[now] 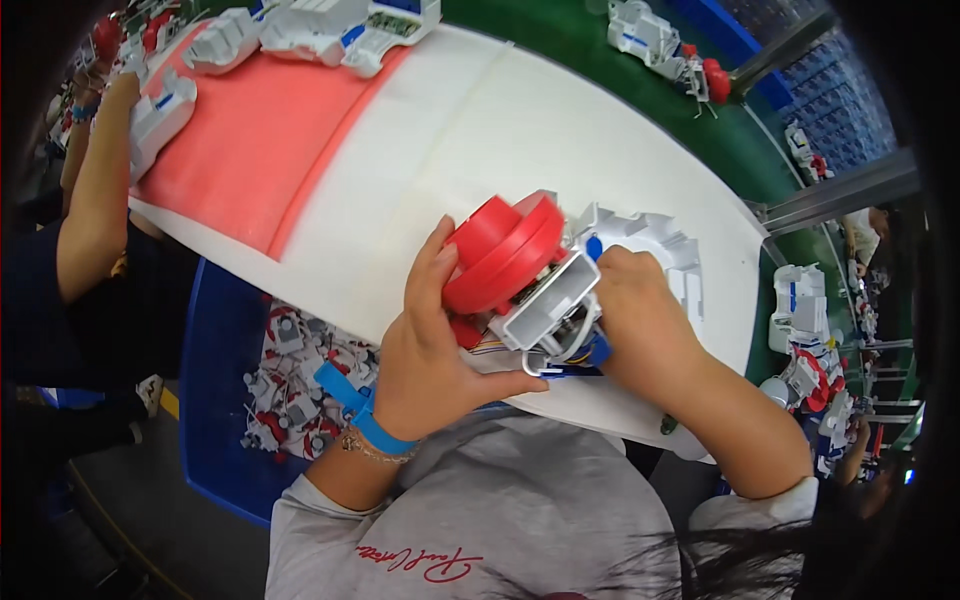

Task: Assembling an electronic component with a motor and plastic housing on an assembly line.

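Observation:
My left hand [425, 360] is wrapped round a motor assembly [505, 250] with a round red plastic housing and a white plastic frame. Its thumb lies along the near side, below some thin coloured wires. On the other side of the assembly, my right hand [645, 315] has its fingers curled in against the frame; what they pinch is hidden. A small blue part [600, 349] shows beneath that hand. Just beyond it rests a white, notched plastic shell [650, 232] on the white table [480, 150]. A blue band circles my left wrist.
A blue bin [215, 420] below the table at left holds many red-and-white parts. Red matting [260, 150] and white shells [330, 35] lie at far left, near another person's arm [100, 200]. More assemblies [650, 40] sit on the green conveyor [560, 45] beyond.

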The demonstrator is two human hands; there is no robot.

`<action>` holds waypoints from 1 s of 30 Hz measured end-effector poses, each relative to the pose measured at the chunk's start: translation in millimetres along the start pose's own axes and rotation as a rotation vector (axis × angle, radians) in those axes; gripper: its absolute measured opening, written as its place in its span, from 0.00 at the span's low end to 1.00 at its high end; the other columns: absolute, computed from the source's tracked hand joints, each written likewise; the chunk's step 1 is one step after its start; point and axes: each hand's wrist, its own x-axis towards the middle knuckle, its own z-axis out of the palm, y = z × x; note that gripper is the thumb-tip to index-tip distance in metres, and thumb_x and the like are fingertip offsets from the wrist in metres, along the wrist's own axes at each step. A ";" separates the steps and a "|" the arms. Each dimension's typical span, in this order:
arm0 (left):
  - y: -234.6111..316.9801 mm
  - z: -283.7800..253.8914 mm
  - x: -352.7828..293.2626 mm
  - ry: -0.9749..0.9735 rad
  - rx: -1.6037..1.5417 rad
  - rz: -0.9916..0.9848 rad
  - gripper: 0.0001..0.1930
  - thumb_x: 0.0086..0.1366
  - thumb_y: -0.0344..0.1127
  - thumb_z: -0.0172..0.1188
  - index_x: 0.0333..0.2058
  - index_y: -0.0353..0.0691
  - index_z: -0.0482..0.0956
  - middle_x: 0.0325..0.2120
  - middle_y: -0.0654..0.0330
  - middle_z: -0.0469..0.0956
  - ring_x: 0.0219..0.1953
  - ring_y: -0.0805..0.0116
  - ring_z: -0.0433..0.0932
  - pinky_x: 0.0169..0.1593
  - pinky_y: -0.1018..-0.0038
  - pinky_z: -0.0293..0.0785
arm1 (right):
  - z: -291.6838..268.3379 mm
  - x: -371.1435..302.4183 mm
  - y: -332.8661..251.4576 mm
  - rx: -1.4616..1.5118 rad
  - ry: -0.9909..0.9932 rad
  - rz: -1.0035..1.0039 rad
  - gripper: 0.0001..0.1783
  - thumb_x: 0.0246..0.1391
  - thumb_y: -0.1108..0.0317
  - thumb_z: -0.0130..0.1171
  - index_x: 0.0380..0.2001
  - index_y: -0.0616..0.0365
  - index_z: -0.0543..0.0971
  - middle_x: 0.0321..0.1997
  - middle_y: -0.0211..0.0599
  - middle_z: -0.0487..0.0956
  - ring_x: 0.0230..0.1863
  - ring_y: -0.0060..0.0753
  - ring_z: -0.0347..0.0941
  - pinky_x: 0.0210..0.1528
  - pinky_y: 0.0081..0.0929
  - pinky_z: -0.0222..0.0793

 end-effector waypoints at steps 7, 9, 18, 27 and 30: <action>3.9 -3.0 6.2 -0.050 -0.083 0.038 0.59 0.32 0.43 0.77 0.58 0.42 0.43 0.60 0.41 0.47 0.56 0.48 0.63 0.53 0.62 0.69 | -11.9 -20.1 8.8 0.249 0.106 -0.038 0.20 0.38 0.74 0.56 0.41 0.60 0.72 0.32 0.41 0.74 0.40 0.42 0.69 0.49 0.37 0.57; 11.2 -0.3 10.7 -0.068 -0.247 -0.071 0.58 0.33 0.38 0.77 0.58 0.41 0.42 0.58 0.47 0.46 0.57 0.55 0.61 0.53 0.64 0.69 | -9.2 -13.3 7.8 0.239 0.085 0.015 0.22 0.35 0.74 0.57 0.40 0.61 0.71 0.33 0.41 0.74 0.43 0.43 0.67 0.51 0.37 0.55; 10.5 9.1 23.2 0.019 -0.312 -0.144 0.58 0.34 0.33 0.77 0.58 0.41 0.40 0.58 0.46 0.49 0.57 0.56 0.61 0.57 0.64 0.64 | -18.7 -3.5 33.5 0.275 0.027 -0.263 0.18 0.42 0.73 0.57 0.41 0.59 0.72 0.42 0.46 0.74 0.49 0.44 0.68 0.53 0.35 0.59; -0.9 6.3 26.6 -0.080 -0.444 -0.150 0.59 0.31 0.32 0.78 0.58 0.48 0.41 0.60 0.46 0.43 0.60 0.51 0.55 0.60 0.58 0.58 | -50.6 47.9 265.1 -0.150 0.710 0.228 0.26 0.37 0.69 0.64 0.45 0.55 0.73 0.52 0.41 0.71 0.55 0.45 0.63 0.56 0.37 0.58; -4.4 6.5 24.0 -0.074 -0.445 -0.146 0.59 0.30 0.35 0.78 0.58 0.50 0.43 0.60 0.44 0.43 0.61 0.49 0.54 0.60 0.58 0.58 | -51.4 52.5 341.9 -0.382 0.666 0.636 0.43 0.31 0.59 0.70 0.55 0.48 0.63 0.64 0.37 0.56 0.65 0.45 0.49 0.58 0.54 0.50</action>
